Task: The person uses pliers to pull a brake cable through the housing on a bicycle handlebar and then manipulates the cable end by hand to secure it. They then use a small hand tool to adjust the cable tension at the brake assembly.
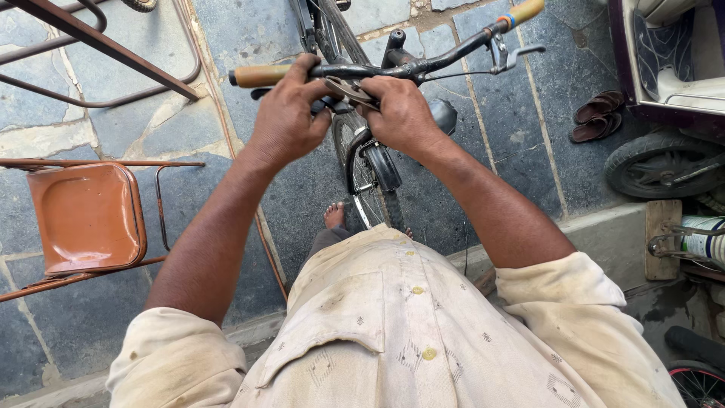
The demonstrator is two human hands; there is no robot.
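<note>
A black bicycle stands in front of me, its handlebar (445, 57) running from a tan grip (260, 75) on the left to another tan grip (525, 11) at the upper right. My left hand (287, 117) is wrapped over the bar next to the left grip. My right hand (400, 113) is closed around a metal brake lever part (349, 92) near the middle of the bar. The two hands nearly touch. The front wheel (370, 185) with its black mudguard points toward me, below my hands.
A brown metal chair (87, 215) stands at left, with rusty metal tubing (106, 45) above it. A pair of brown sandals (596, 117) lies at right beside a scooter wheel (661, 166). My bare foot (334, 215) rests on the stone paving.
</note>
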